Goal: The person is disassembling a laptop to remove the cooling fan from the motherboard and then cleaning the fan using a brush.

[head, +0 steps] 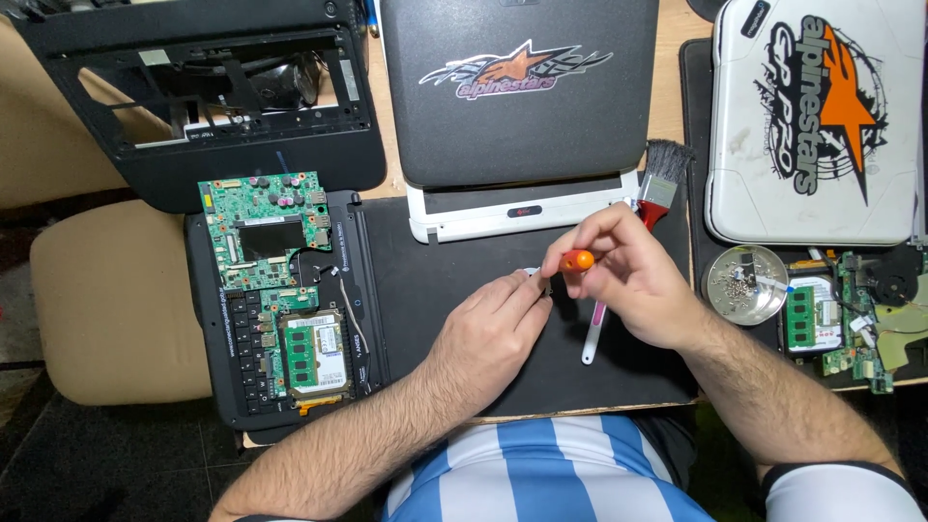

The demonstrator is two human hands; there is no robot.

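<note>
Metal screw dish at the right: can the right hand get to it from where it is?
Probably yes: the dish lies open on the mat just beside the right hand, nothing between, though that hand holds an orange-handled screwdriver.

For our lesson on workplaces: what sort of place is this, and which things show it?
Probably a laptop repair bench: a bare circuit board, a dish of screws and an emptied laptop shell.

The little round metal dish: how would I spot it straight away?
Start at the white laptop lid at top right. Just below its lower left corner sits the round metal dish, shiny and holding tiny screws. Its neighbours are green circuit boards; it alone is round and silver.
</note>
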